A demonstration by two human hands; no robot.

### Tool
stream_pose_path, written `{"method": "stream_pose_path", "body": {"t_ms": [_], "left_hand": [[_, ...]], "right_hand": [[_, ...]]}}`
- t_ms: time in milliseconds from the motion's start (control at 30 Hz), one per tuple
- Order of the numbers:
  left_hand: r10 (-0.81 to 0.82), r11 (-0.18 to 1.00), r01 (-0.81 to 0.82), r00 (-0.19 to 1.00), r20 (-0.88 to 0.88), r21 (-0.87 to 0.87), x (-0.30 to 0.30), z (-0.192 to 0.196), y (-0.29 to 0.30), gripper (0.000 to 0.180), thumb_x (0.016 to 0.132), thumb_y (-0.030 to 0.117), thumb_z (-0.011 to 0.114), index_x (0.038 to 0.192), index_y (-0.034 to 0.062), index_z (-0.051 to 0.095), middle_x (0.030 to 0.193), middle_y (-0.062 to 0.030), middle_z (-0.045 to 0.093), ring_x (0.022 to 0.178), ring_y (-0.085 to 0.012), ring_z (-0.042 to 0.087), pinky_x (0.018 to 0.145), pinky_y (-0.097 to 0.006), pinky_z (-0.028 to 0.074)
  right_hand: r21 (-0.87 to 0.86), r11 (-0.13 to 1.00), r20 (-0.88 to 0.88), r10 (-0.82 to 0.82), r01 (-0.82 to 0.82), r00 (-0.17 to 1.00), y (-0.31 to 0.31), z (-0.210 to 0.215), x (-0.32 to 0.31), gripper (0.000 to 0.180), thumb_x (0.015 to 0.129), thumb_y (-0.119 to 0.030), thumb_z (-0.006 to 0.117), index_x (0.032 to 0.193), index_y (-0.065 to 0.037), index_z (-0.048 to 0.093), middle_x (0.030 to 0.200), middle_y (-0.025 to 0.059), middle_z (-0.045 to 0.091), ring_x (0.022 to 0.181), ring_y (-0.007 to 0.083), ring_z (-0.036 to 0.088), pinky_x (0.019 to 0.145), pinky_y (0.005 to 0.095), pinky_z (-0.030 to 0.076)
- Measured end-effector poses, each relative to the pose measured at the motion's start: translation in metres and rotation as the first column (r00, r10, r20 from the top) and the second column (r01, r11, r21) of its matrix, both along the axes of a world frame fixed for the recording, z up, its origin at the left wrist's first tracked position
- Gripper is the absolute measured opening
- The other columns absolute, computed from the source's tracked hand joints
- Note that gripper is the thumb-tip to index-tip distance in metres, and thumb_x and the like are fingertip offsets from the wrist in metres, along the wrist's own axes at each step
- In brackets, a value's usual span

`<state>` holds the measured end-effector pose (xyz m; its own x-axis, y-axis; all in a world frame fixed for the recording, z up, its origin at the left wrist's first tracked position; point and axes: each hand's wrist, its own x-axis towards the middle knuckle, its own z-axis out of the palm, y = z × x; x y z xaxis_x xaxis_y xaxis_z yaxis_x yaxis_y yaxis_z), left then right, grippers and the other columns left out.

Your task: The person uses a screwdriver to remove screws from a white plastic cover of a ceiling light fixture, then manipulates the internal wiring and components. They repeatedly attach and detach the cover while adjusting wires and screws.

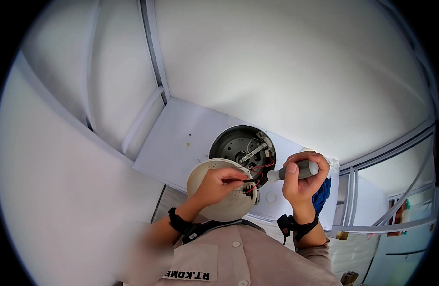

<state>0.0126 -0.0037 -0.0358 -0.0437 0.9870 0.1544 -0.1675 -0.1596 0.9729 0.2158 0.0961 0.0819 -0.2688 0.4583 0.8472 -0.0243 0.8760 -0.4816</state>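
My right hand (302, 178) is wrapped round the thick grey handle of a screwdriver (307, 168), with its pale collar pointing left. My left hand (220, 185) pinches at a thin dark piece near the tool's front end; whether this is the shaft or a wire I cannot tell. Both hands are over a cream round cover (229, 209), tilted toward me, with a dark fitting and red wires (252, 189) at its right side. Just behind it an opened round metal housing (219, 138), like a rice cooker's body, shows its inside, with wires and a metal strip.
The housing stands on a pale table (176, 124) with white walls behind and to the left. Small bits (188, 143) lie on the tabletop at left. A pale ring (271, 197) is right of the cover. Dark blue cloth (322, 193) lies behind my right wrist.
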Motion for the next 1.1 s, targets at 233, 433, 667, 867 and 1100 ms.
{"method": "stream_pose_path", "body": {"t_ms": [233,433,667,867,1100], "left_hand": [[0.023,0.994,0.008,0.962,-0.271,0.109,-0.003,0.005,-0.011,0.03,0.088,-0.006,0.076,0.118,0.0021,0.077,0.111,-0.0099,0.079,0.096,-0.0174,0.076,0.087,-0.03,0.062],[0.11,0.976,-0.035,0.933,-0.343,0.215,0.0,0.0,-0.015,0.033,0.085,-0.006,0.076,0.117,0.003,0.076,0.114,-0.0108,0.079,0.093,-0.021,0.078,0.084,-0.031,0.063],[0.215,0.958,-0.131,0.917,-0.335,0.256,0.004,0.001,-0.016,0.026,0.087,-0.004,0.075,0.111,0.005,0.076,0.109,-0.0101,0.079,0.089,-0.0251,0.077,0.079,-0.033,0.062],[0.317,0.918,-0.155,0.84,-0.44,0.364,0.005,0.001,-0.01,0.024,0.085,-0.005,0.076,0.107,0.0058,0.077,0.107,-0.01,0.079,0.085,-0.0239,0.076,0.074,-0.033,0.061],[0.312,0.902,-0.069,0.785,-0.535,0.426,-0.002,0.006,-0.014,0.035,0.072,0.005,0.087,0.105,0.0107,0.079,0.103,-0.0057,0.078,0.094,-0.0239,0.07,0.081,-0.036,0.058]], "right_hand": [[-0.023,1.0,0.068,-0.006,0.008,0.998,-0.003,-0.002,-0.008,0.051,0.094,0.002,0.071,0.134,-0.003,0.04,0.095,0.015,0.066,0.076,0.0145,0.062,0.068,0.027,0.05],[0.022,0.997,0.126,-0.075,0.073,0.989,0.0,0.005,-0.023,0.049,0.094,0.001,0.072,0.133,-0.001,0.043,0.093,0.0121,0.066,0.075,0.0131,0.062,0.067,0.0266,0.049],[-0.008,0.994,0.122,-0.11,0.112,0.986,0.001,0.011,-0.034,0.047,0.094,0.001,0.072,0.132,0.0,0.044,0.09,0.0101,0.064,0.075,0.0119,0.061,0.065,0.0269,0.049],[-0.162,0.976,0.131,-0.127,0.147,0.983,0.01,0.015,-0.04,0.044,0.098,-0.003,0.071,0.133,-0.001,0.045,0.086,0.0063,0.063,0.07,0.0095,0.058,0.065,0.0257,0.047],[-0.218,0.955,0.195,-0.161,0.203,0.967,0.03,0.011,-0.043,0.039,0.1,-0.01,0.07,0.131,0.0,0.047,0.079,0.0037,0.062,0.066,0.0093,0.056,0.064,0.0267,0.046]]}}
